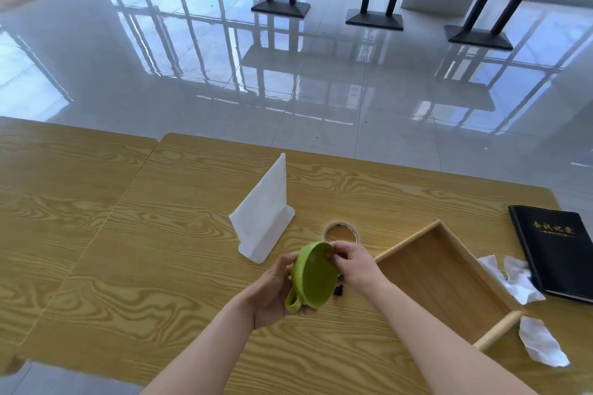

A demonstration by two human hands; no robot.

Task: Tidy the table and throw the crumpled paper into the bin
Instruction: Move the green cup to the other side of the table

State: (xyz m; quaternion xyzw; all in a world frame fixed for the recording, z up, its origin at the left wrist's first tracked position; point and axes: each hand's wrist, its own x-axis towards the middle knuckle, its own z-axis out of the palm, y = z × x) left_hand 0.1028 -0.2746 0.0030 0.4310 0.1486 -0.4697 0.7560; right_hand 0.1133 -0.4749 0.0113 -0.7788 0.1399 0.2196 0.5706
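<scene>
Crumpled paper: three white wads sitting on the desk (134, 234) at roughly 3–4 o'clock from the hands. Two, the upper wads (513, 279), are lying between the wooden tray (439, 269) and the black notebook (555, 250), touching or nearly touching the notebook's near edge. The third, the lower wad (542, 346), is lying just off the tray's round handle, toward 5 o'clock. None is being handled. No bin in view, so the drop point is unknown.

Tray is sitting empty and angled, open side up, likely the collection spot for loose items.

Green cup (311, 279) is being held in the air at centre, tilted so the mouth is facing the camera. Left hand (272, 292) is wrapping around the body and base from 9 o'clock, closed on it, handle hanging down. Right hand (353, 263) is pinching the rim at 2 o'clock, fingers closed on the edge. Two-hand hold looks like checking the inside or steadying it before setting it down; that's a guess.

Small black object (339, 290) is lying on the desk just beneath the cup, too small to identify. Tape roll (340, 232) is lying flat at 12 o'clock behind the cup. White sign stand (264, 218) is standing upright at 11 o'clock.

Paper step not started.
</scene>
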